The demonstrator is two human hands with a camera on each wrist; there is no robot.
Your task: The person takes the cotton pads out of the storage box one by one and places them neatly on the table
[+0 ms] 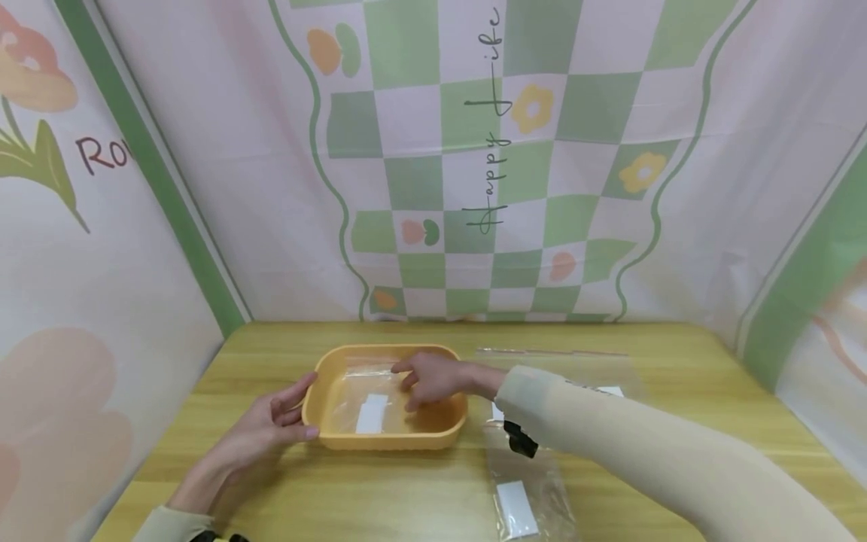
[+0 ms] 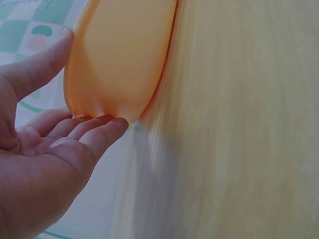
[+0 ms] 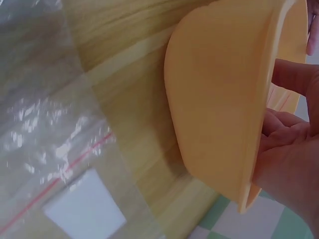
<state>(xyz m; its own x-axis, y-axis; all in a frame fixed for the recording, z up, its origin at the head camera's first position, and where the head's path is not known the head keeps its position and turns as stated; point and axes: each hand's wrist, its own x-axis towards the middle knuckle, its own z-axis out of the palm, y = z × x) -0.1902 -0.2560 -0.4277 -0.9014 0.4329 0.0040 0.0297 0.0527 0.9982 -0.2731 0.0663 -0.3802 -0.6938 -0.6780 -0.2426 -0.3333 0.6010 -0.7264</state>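
A yellow-orange plastic basin [image 1: 379, 443] with rounded corners sits on the wooden table. My left hand [image 1: 260, 429] holds its left end, thumb at the near corner and fingers against the end wall. In the left wrist view, the fingertips [image 2: 119, 124] touch the outside of the basin [image 2: 119, 55]. Inside lies a clear plastic bag [image 1: 348, 399] with a white label [image 1: 371, 414]. My right hand [image 1: 433, 376] reaches into the basin over the bag's right side, fingers spread and loosely bent. In the right wrist view the basin wall [image 3: 214, 99] hides part of the right hand [image 3: 291, 139].
To the right of the basin, clear resealable bags [image 3: 45, 114] with white labels lie on the table [image 1: 379, 497]. One bag [image 1: 528, 467] extends toward the near edge; the right forearm [image 1: 643, 436] covers part of another. A patterned cloth [image 1: 467, 173] hangs behind the table.
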